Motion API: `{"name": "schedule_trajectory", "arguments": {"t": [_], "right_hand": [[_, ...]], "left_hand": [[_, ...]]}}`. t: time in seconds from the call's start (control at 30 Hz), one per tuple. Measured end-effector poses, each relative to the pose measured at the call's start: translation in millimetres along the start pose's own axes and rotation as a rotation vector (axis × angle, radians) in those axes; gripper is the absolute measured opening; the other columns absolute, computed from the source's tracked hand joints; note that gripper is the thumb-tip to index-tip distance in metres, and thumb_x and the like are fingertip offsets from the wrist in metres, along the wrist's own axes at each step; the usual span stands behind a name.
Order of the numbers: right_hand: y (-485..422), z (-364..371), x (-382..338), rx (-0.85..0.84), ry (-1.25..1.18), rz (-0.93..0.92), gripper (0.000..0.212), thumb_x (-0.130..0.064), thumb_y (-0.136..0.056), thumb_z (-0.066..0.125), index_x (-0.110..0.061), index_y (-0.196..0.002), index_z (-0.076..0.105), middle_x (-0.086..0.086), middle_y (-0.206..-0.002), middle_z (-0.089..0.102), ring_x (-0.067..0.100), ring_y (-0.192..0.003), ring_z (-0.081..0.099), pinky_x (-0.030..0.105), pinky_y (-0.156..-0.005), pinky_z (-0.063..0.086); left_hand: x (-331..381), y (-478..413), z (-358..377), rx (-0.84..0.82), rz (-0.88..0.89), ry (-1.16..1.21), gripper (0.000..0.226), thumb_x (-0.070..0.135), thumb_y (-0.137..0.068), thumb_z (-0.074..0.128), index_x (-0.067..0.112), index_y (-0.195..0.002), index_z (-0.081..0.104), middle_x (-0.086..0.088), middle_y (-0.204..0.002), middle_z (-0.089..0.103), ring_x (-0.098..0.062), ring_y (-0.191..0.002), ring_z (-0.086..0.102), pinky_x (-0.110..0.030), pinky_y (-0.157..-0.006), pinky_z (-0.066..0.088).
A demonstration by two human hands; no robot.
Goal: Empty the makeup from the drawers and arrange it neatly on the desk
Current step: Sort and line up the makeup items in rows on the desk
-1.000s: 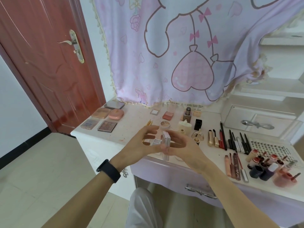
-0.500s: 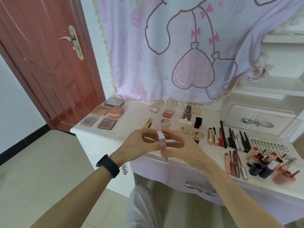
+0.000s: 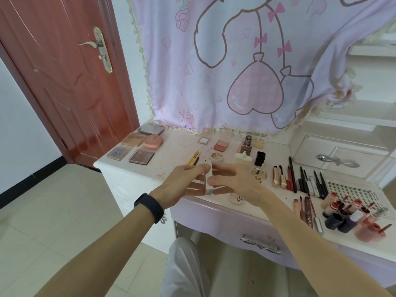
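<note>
Above the front edge of the desk, the left hand and the right hand pinch a slim makeup case between them, fingers spread wide, only the fingertips touching it. The case stands upright on its narrow edge and looks thin, whitish and partly clear.

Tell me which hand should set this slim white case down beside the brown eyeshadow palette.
Left, probably. Both hands hold the slim white case, but the left hand is nearer the bare desk by the brown eyeshadow palette; the right hand is by the glass bottle.
</note>
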State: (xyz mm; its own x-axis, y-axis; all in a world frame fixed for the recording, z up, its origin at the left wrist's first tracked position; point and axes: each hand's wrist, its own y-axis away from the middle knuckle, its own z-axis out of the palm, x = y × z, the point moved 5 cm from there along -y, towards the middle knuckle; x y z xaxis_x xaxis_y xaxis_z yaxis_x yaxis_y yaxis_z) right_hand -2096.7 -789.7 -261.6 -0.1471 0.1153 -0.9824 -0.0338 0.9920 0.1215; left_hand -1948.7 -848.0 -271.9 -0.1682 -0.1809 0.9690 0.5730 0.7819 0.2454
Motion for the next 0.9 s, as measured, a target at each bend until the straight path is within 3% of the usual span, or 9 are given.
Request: {"name": "schedule_trajectory", "arguments": {"t": [0.2, 0.43, 0.57, 0.67, 0.73, 0.8, 0.9], "right_hand": [[-11.6, -0.3, -8.5, -0.008, 0.034, 0.048, 0.028, 0.005, -0.083, 0.065, -0.008, -0.108, 0.072, 0.006, -0.103, 0.077, 0.017, -0.097, 0.073, 0.033, -0.091, 0.059], [-19.4, 7.4, -14.6, -0.01, 0.057, 0.065, 0.02, 0.002, -0.084, 0.062, -0.007, -0.097, 0.073, 0.013, -0.094, 0.075, 0.026, -0.091, 0.075, 0.037, -0.091, 0.059], [-24.2, 8.7, -13.8, -0.008, -0.028, 0.131, 0.032, -0.007, -0.085, 0.065, -0.015, -0.116, 0.065, 0.011, -0.101, 0.074, 0.027, -0.084, 0.075, 0.035, -0.081, 0.061], [-28.7, 8.6, -11.7, 0.079, 0.026, 0.091, 0.033, -0.024, -0.089, 0.068, -0.019, -0.121, 0.06, 0.005, -0.11, 0.074, 0.021, -0.09, 0.075, 0.041, -0.09, 0.06], [-30.2, 10.5, -11.8, 0.114, 0.094, -0.035, 0.032, -0.036, -0.093, 0.068, -0.026, -0.123, 0.063, -0.007, -0.12, 0.07, 0.011, -0.106, 0.07, 0.035, -0.091, 0.058], [-29.1, 12.7, -12.3, 0.128, 0.192, -0.134, 0.032, -0.04, -0.093, 0.068, -0.036, -0.125, 0.063, -0.017, -0.127, 0.065, -0.001, -0.116, 0.062, 0.021, -0.089, 0.054], [-27.3, 14.1, -14.2, 0.176, 0.346, -0.195, 0.033, -0.045, -0.095, 0.064, -0.045, -0.127, 0.061, -0.027, -0.123, 0.063, -0.014, -0.102, 0.061, 0.002, -0.078, 0.044]], "left_hand": [[6.2, -5.0, -0.6, 0.018, -0.013, -0.048, 0.035, 0.039, -0.09, 0.069, 0.012, -0.11, 0.074, -0.009, -0.103, 0.076, -0.028, -0.093, 0.074, -0.038, -0.087, 0.06], [6.7, -9.6, -9.1, 0.0, -0.031, -0.062, 0.038, 0.042, -0.089, 0.068, 0.01, -0.108, 0.076, -0.011, -0.103, 0.076, -0.029, -0.095, 0.073, -0.04, -0.093, 0.058], [4.3, -9.6, -12.5, -0.031, -0.071, 0.048, 0.041, 0.042, -0.089, 0.067, 0.009, -0.112, 0.074, -0.01, -0.099, 0.076, -0.03, -0.093, 0.074, -0.044, -0.094, 0.057], [5.7, -10.5, -13.1, 0.007, -0.085, 0.214, 0.043, 0.041, -0.091, 0.066, 0.003, -0.11, 0.072, -0.007, -0.085, 0.074, -0.028, -0.086, 0.072, -0.046, -0.092, 0.058], [6.6, -12.2, -15.1, 0.041, -0.103, 0.322, 0.04, 0.043, -0.091, 0.065, 0.006, -0.103, 0.072, -0.005, -0.074, 0.071, -0.025, -0.077, 0.071, -0.044, -0.088, 0.059], [7.0, -13.9, -18.9, 0.067, -0.114, 0.386, 0.04, 0.044, -0.09, 0.066, 0.006, -0.103, 0.07, -0.003, -0.068, 0.068, -0.019, -0.069, 0.069, -0.04, -0.082, 0.06], [6.2, -15.6, -21.6, 0.065, -0.137, 0.425, 0.044, 0.046, -0.089, 0.067, 0.006, -0.107, 0.069, -0.006, -0.071, 0.07, -0.016, -0.068, 0.071, -0.035, -0.075, 0.06]]}}
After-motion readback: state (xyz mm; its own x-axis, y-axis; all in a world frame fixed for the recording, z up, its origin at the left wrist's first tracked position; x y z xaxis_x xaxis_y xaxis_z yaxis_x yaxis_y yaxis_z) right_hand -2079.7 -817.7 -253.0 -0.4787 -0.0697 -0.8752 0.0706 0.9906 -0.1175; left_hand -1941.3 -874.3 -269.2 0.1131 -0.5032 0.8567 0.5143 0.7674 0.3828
